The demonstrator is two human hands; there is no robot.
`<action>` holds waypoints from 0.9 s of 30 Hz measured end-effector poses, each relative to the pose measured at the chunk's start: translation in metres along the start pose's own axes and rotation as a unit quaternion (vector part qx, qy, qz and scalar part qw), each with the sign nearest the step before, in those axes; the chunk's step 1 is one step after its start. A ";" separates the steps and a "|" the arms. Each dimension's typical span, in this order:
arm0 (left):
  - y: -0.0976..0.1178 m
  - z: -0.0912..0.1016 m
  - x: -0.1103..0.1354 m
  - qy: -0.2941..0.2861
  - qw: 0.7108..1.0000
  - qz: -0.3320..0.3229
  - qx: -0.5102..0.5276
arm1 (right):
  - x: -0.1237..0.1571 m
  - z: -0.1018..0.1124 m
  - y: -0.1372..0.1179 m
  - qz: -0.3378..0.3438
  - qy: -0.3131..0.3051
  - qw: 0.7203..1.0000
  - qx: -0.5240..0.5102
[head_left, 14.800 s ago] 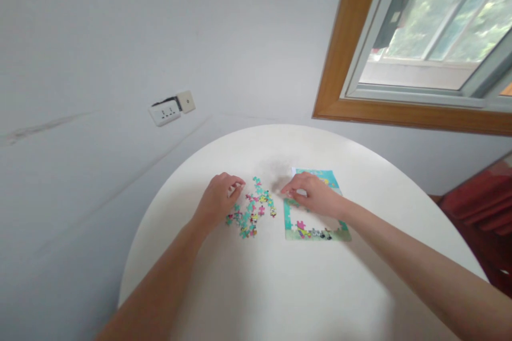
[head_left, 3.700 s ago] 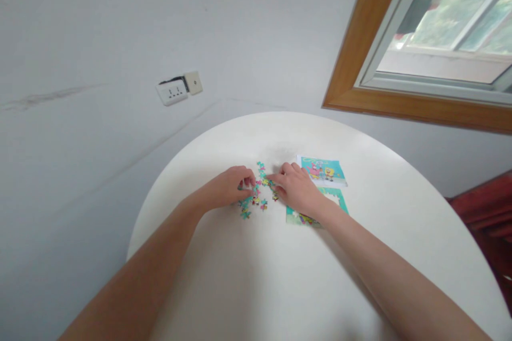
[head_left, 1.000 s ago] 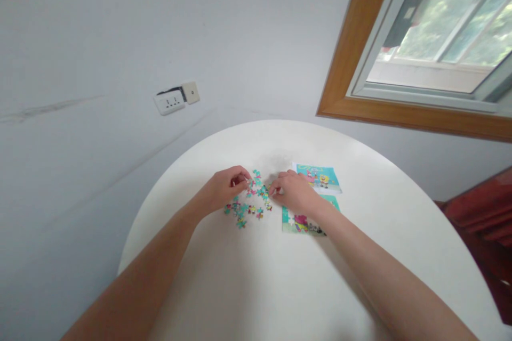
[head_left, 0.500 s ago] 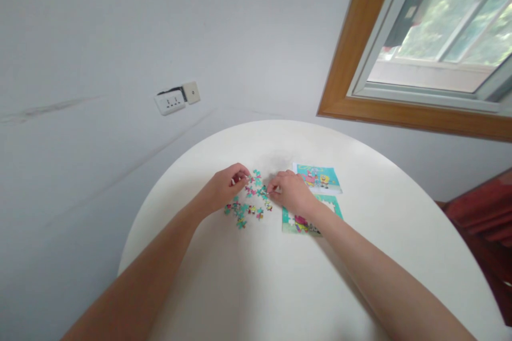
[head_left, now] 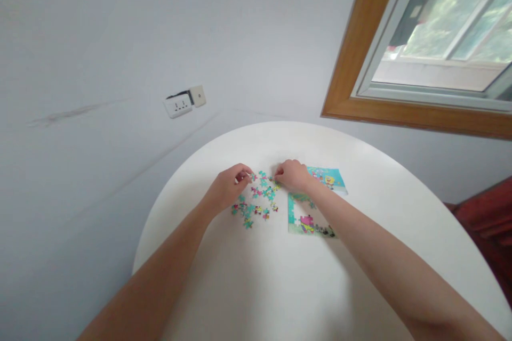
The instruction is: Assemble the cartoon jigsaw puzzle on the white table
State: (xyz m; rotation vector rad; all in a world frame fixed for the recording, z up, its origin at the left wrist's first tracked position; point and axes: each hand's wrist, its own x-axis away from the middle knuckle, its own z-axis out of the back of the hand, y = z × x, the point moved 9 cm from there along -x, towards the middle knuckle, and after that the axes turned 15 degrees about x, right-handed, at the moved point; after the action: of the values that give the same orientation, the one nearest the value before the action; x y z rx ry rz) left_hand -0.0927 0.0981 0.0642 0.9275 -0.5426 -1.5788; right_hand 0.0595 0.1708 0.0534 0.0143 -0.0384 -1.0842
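Observation:
A scatter of small teal, pink and yellow loose puzzle pieces (head_left: 256, 203) lies on a round white table (head_left: 280, 287). My left hand (head_left: 228, 187) rests at the scatter's left edge, fingers curled in a pinch at a piece. My right hand (head_left: 292, 175) is at the scatter's far right corner, fingertips pinched together over a piece too small to name. Right of the pile lies a partly assembled puzzle (head_left: 308, 221) with a teal border and an empty white middle. A picture card (head_left: 330, 178) with cartoon figures lies just behind it, partly hidden by my right wrist.
A white wall socket (head_left: 184, 102) sits on the grey wall behind the table. A wood-framed window (head_left: 420, 48) fills the upper right. Something dark red (head_left: 486, 224) stands past the table's right edge.
My right hand has moved up and away from the assembled puzzle's corner to the far edge of the loose pieces. My left hand has barely moved. The view has shifted slightly.

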 end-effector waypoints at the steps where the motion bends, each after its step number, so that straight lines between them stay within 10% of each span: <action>1: -0.001 0.000 0.000 -0.002 1.000 0.000 -0.001 | -0.001 0.000 0.000 0.001 0.005 1.000 0.007; 15: -0.008 0.010 -0.001 0.029 1.000 0.007 -0.009 | 0.013 0.006 -0.059 0.194 0.009 0.981 0.005; 27: -0.012 0.007 0.000 0.012 1.000 0.023 -0.007 | 0.006 0.002 -0.064 0.168 0.003 0.984 -0.057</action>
State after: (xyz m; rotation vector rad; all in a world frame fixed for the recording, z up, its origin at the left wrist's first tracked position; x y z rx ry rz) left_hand -0.1054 0.0995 0.0590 0.9160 -0.5322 -1.5261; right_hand 0.0060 0.1355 0.0539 -0.0890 0.0260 -0.7470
